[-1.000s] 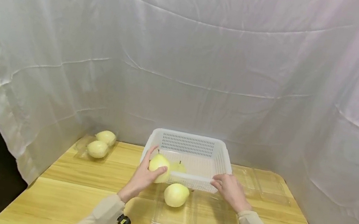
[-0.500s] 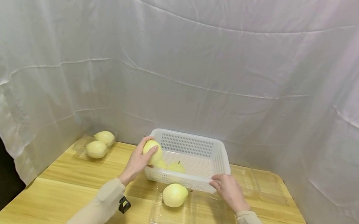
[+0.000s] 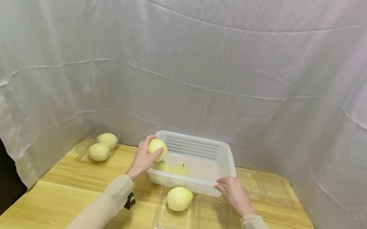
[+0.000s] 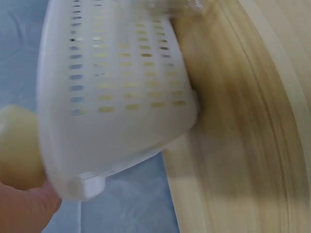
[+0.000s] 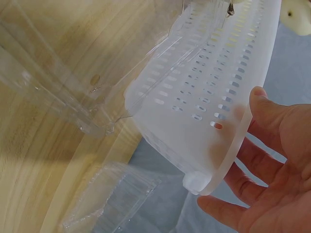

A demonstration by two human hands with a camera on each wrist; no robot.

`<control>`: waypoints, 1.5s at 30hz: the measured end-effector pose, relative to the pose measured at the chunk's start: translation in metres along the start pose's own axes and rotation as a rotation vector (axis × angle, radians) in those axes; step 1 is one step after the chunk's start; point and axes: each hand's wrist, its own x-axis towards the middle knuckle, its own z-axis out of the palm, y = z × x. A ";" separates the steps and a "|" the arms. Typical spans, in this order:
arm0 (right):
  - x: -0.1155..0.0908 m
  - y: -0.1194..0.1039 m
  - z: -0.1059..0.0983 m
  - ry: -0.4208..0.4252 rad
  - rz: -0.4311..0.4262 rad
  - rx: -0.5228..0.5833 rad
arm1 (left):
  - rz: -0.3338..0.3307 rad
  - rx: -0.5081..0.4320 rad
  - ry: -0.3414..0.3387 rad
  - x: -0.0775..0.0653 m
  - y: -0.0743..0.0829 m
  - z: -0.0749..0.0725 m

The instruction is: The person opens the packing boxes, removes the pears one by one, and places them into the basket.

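Observation:
In the head view my left hand [image 3: 144, 158] grips a pale yellow pear [image 3: 157, 149] at the left end of the white plastic basket [image 3: 194, 181]. That pear [image 4: 18, 145] also shows at the left edge of the left wrist view, beside the basket rim. My right hand [image 5: 277, 160] pinches the basket's rim near its right front corner, thumb on one side and fingers behind the wall. Inside the basket, at the front left, lie two pears, a left pear [image 3: 161, 165] and a right pear [image 3: 181, 169]. Another pear [image 3: 179, 199] lies in a clear clamshell box [image 3: 173, 227] before the basket.
At the back left, a clear box [image 3: 83, 150] holds two pears, a rear one [image 3: 107, 140] and a front one [image 3: 98, 152]. An open clear box [image 3: 275, 188] stands at the right. Grey curtains [image 3: 212, 74] surround the wooden table [image 3: 68, 200].
My left hand has risen and moved left with its pear, and a second pear now shows in the basket's left front. My right hand stays on the rim.

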 end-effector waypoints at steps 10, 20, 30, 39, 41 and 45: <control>-0.002 0.000 -0.001 0.015 -0.016 -0.011 | 0.085 0.212 0.026 0.010 -0.004 0.020; -0.002 -0.002 -0.002 0.002 -0.004 -0.005 | 0.183 0.439 -0.074 0.021 -0.009 0.032; 0.000 -0.001 0.000 0.000 -0.003 0.010 | 0.151 0.545 -0.160 0.028 -0.008 0.038; -0.001 -0.001 0.000 -0.006 0.018 0.015 | 0.114 0.641 -0.220 0.034 -0.010 0.045; -0.001 -0.001 0.000 -0.006 0.022 0.012 | 0.115 0.660 -0.231 0.035 -0.010 0.046; -0.001 -0.001 -0.001 -0.001 0.022 0.011 | 0.117 0.696 -0.249 0.036 -0.010 0.047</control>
